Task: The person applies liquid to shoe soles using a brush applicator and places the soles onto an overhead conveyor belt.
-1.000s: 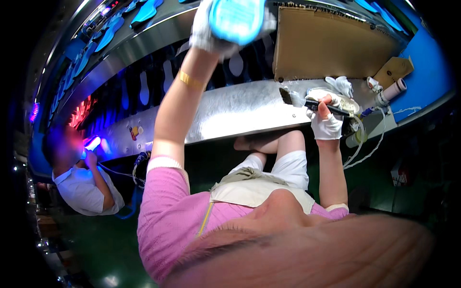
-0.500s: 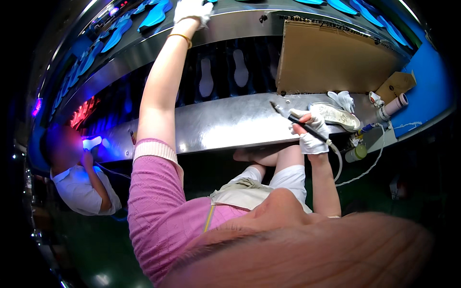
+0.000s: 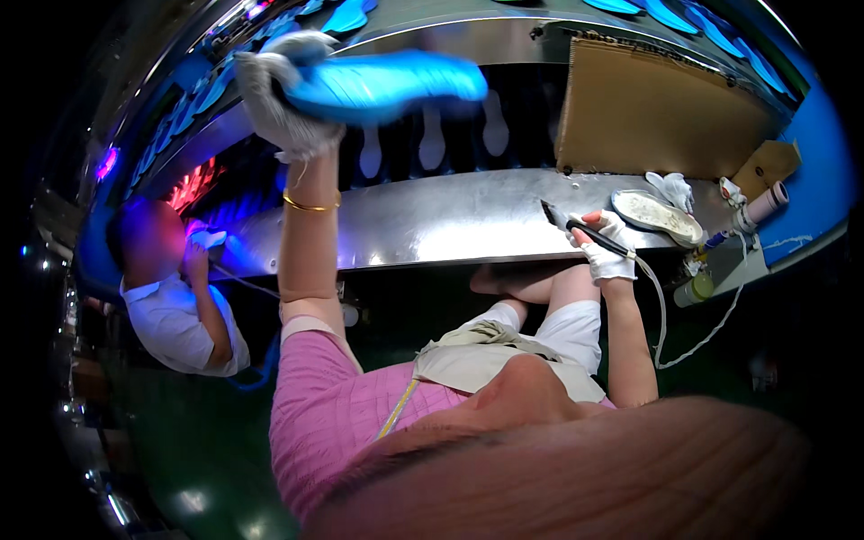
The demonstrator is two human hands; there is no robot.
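Note:
A bright blue shoe sole (image 3: 396,87), blurred by motion, is held up by one end in my gloved left hand (image 3: 286,101). The fingers wrap round that end, above the lower rack and near the upper conveyor. In my right hand (image 3: 609,250), whose white glove leaves fingertips bare, a black-handled brush (image 3: 594,236) is gripped over the steel ledge. Its bristles (image 3: 553,215) point away to the left, and a pale hose (image 3: 661,301) runs from the handle's other end. Close by that hand lies an off-white, sole-shaped dish (image 3: 655,216) with smears inside.
Blue soles (image 3: 616,5) lie along the upper conveyor. Below it, dark slots hold pale sole shapes (image 3: 496,126). A cardboard sheet (image 3: 666,112) stands at the right, near a crumpled white cloth (image 3: 672,190) and a roll (image 3: 768,202). A co-worker (image 3: 175,297) sits at the left under purple light.
My left hand has come back from the upper conveyor toward me, now with a blue sole in it. The right hand keeps the brush, its head turned slightly. The whole view has shifted somewhat.

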